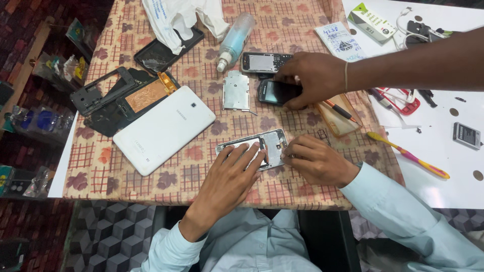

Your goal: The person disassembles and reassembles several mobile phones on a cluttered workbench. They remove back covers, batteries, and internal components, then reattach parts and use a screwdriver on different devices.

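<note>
Covering the desk [151, 174] is a checked, flower-patterned cloth; beside it lies a dark patterned floor [30, 221]. The left hand [229, 174] lies flat, fingers spread, on a silver phone frame [275, 141] near the front edge; the right hand [315, 161] pinches its right end.

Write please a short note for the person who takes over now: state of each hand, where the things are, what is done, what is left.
Left hand: fingers flat on the opened phone frame, pressing it to the tablecloth; no closed grip.
Right hand: fingertips pinched at the frame's right end; what they hold is too small to tell.
Another person's hand rests on a dark phone above.
Nearby: white tablet at left, metal plate, spray bottle, toothbrush at right.
Done: frame lies open, without cover.
Left: frame not yet closed; parts lie loose.
</note>
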